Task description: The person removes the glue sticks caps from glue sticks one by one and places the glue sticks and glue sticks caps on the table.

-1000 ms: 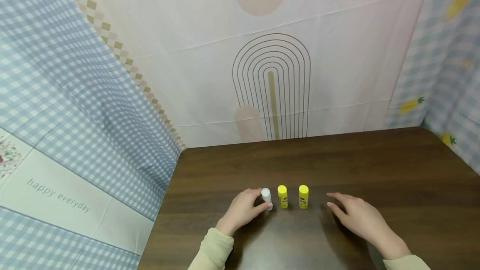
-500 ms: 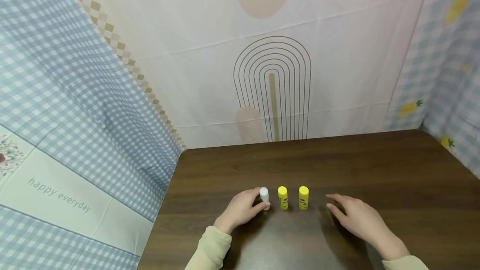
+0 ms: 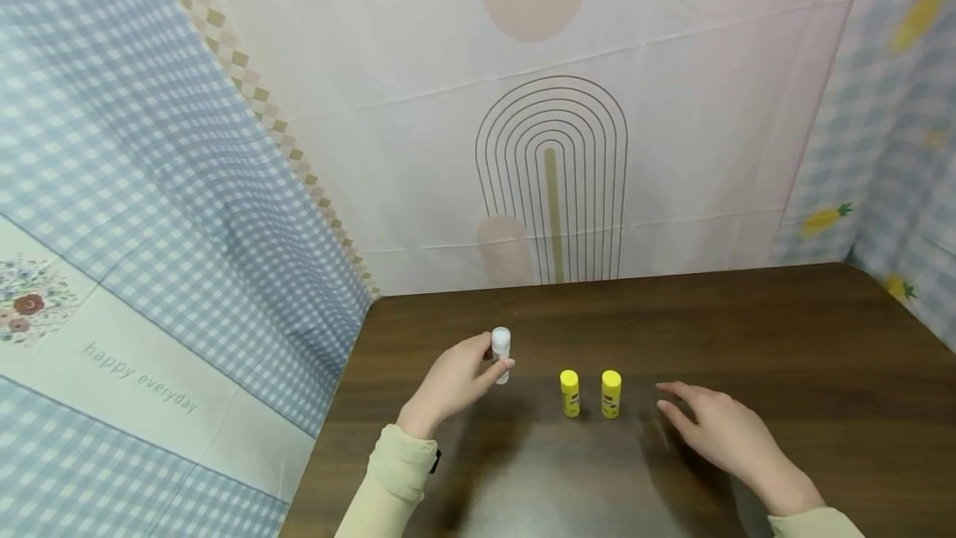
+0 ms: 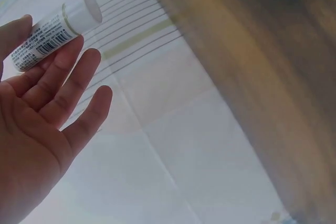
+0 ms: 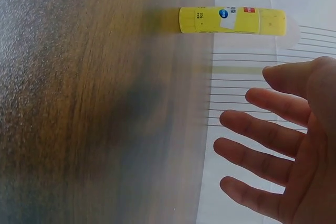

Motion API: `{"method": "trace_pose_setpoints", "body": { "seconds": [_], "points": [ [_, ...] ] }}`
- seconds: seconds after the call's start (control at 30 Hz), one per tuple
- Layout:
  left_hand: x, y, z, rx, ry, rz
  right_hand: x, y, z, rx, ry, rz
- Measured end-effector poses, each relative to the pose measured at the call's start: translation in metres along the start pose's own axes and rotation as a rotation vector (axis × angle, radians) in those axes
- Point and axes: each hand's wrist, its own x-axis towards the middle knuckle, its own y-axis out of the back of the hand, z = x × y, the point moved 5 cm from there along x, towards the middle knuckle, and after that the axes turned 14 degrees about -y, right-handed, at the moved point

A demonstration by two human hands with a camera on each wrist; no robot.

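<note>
At the near edge, two pale sleeves (image 3: 390, 459) reach in from either side. The right hand (image 3: 728, 438) holds nothing; its thumb and fingers are apart, just beside the right-hand yellow glue stick (image 3: 611, 394). The left-hand yellow glue stick (image 3: 570, 393) stands next to it, both upright with a gap between them. They are slim, so a brush from a finger or cuff could likely topple them; the right fingertips are best kept clear of that side.

A little farther out and to the left, the left hand (image 3: 451, 380) pinches a white tube (image 3: 501, 349), with the thumb on one side and fingers on the other. The left wrist view shows the outer fingers spread and free of it; the exact contact behind the tube is hidden. The tube is roughly upright and, judging by the shadow below, probably off the table (image 3: 747, 322). Gripping the labelled body rather than the cap seems sound, since a cap might pull loose. A light, even pinch with a level wrist should stop it tilting or turning.

Beyond the table's far edge hangs a white cloth (image 3: 418, 189) with an arch pattern, flanked by blue checked cloth (image 3: 187, 189).
</note>
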Motion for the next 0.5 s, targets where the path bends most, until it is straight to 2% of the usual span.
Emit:
{"method": "trace_pose_setpoints", "body": {
  "seconds": [0.17,0.27,0.5],
  "points": [
    [0.002,0.007,0.003,0.038,-0.013,-0.015,-0.001,0.002,0.001,0.0,0.012,0.016],
    [0.004,0.009,0.008,0.087,-0.05,-0.031,-0.002,0.004,0.001,0.005,0.012,0.019],
    [0.009,0.016,0.038,0.241,-0.165,-0.06,-0.003,0.011,-0.002,0.012,0.0,0.025]
  ]
}}
